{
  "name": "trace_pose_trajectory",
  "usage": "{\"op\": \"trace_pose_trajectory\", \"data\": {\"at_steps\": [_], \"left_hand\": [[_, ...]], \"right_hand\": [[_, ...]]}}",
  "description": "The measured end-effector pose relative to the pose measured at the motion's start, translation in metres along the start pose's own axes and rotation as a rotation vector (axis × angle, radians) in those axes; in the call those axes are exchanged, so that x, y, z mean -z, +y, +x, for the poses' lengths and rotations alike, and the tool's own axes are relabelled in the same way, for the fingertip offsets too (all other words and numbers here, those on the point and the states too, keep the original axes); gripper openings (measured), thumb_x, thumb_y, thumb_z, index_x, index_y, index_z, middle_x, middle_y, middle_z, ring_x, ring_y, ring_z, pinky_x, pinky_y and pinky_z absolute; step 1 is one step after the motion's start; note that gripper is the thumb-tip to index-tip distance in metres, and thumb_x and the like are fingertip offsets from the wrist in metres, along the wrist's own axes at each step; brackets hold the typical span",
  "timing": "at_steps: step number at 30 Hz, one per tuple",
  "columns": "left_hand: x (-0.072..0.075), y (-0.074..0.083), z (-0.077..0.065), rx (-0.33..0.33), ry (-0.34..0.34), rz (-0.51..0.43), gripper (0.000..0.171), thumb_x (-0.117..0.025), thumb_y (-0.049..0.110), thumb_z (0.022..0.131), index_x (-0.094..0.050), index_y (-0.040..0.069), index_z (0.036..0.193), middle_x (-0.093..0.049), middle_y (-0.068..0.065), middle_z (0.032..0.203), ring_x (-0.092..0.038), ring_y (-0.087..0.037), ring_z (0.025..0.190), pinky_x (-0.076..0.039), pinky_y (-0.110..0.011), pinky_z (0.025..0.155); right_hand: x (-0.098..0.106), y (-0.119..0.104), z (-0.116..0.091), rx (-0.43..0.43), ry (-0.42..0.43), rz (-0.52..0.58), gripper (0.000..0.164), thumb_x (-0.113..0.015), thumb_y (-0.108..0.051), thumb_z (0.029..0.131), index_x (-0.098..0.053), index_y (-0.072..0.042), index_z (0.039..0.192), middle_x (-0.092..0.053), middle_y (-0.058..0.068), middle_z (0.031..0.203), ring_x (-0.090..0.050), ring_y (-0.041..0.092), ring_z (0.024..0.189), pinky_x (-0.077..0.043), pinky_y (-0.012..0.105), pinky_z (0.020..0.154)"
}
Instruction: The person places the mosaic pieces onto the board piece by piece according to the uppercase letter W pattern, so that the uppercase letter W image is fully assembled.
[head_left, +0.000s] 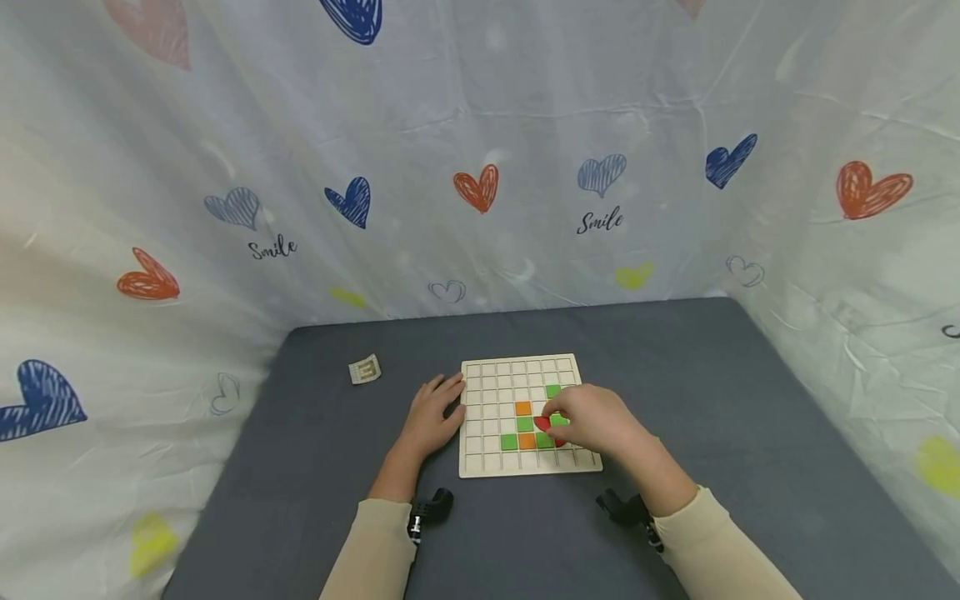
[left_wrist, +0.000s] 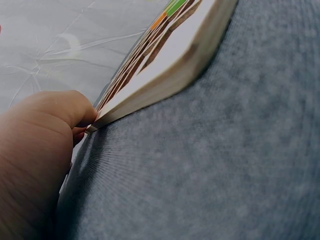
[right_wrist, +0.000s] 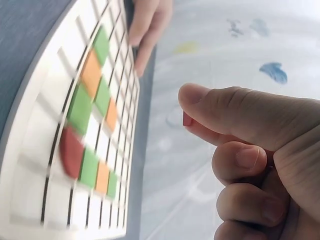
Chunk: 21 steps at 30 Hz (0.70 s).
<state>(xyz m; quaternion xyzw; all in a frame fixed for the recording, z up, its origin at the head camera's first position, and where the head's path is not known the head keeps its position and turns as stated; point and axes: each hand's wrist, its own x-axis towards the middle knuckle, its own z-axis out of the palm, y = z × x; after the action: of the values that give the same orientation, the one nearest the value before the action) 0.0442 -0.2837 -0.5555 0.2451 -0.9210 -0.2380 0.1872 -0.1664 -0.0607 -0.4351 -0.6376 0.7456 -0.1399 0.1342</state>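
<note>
A pale wooden grid board [head_left: 480,462] lies on the table with several green tiles [head_left: 509,442] and orange tiles [head_left: 523,408] set in its squares. My right hand [head_left: 596,417] is over the board's right half and pinches a small red piece [right_wrist: 187,119] between thumb and index finger, the other fingers curled in. Most of that piece is hidden by the thumb in the right wrist view. Another red piece [right_wrist: 72,152], with a rounded side, sits in the board at the corner of the tile rows. My left hand [head_left: 433,421] rests at the board's left edge, thumb against its side.
The dark grey table [head_left: 330,467] bears a small beige piece [head_left: 365,369] with a dark mark, left of the board. A white curtain [head_left: 525,108] printed with hearts hangs behind and on both sides. Black wrist cameras [head_left: 433,506] are strapped to both wrists.
</note>
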Motion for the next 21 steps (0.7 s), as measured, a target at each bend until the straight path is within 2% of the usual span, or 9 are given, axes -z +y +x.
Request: {"op": "trace_pose_trajectory", "data": {"at_steps": [8, 13, 15, 21], "left_hand": [[0.003, 0.002, 0.0, -0.006, -0.005, 0.001, 0.049, -0.058, 0.023, 0.104, -0.054, 0.006, 0.15, -0.046, -0.006, 0.158, -0.031, -0.04, 0.149, -0.017, -0.062, 0.123], [0.004, 0.004, 0.0, 0.001, -0.007, 0.01, 0.049, -0.058, 0.023, 0.104, -0.055, 0.006, 0.149, -0.047, -0.005, 0.158, -0.031, -0.039, 0.149, -0.017, -0.062, 0.123], [0.004, 0.004, 0.0, 0.003, -0.004, 0.022, 0.049, -0.058, 0.024, 0.104, -0.055, 0.007, 0.149, -0.047, -0.005, 0.157, -0.032, -0.039, 0.149, -0.018, -0.061, 0.123], [0.003, 0.002, 0.001, -0.004, 0.002, 0.02, 0.048, -0.058, 0.023, 0.103, -0.056, 0.007, 0.149, -0.048, -0.006, 0.157, -0.032, -0.039, 0.149, -0.018, -0.062, 0.123]], "right_hand": [[-0.017, -0.023, 0.022, 0.07, -0.018, -0.006, 0.011, -0.083, -0.022, 0.085, -0.083, -0.024, 0.096, -0.074, -0.011, 0.093, -0.062, 0.008, 0.077, -0.052, 0.029, 0.06], [-0.031, -0.033, 0.034, 0.086, -0.045, 0.012, 0.01, -0.082, -0.025, 0.086, -0.083, -0.022, 0.096, -0.063, -0.012, 0.068, -0.044, 0.007, 0.055, -0.035, 0.026, 0.047], [-0.037, -0.037, 0.039, 0.086, -0.053, 0.021, 0.01, -0.082, -0.025, 0.087, -0.083, -0.021, 0.095, -0.059, -0.013, 0.064, -0.039, 0.008, 0.052, -0.031, 0.026, 0.045], [-0.056, -0.042, 0.049, 0.076, -0.072, 0.018, 0.007, -0.083, -0.024, 0.084, -0.082, -0.019, 0.089, -0.071, -0.01, 0.084, -0.054, 0.007, 0.064, -0.046, 0.027, 0.052]]}}
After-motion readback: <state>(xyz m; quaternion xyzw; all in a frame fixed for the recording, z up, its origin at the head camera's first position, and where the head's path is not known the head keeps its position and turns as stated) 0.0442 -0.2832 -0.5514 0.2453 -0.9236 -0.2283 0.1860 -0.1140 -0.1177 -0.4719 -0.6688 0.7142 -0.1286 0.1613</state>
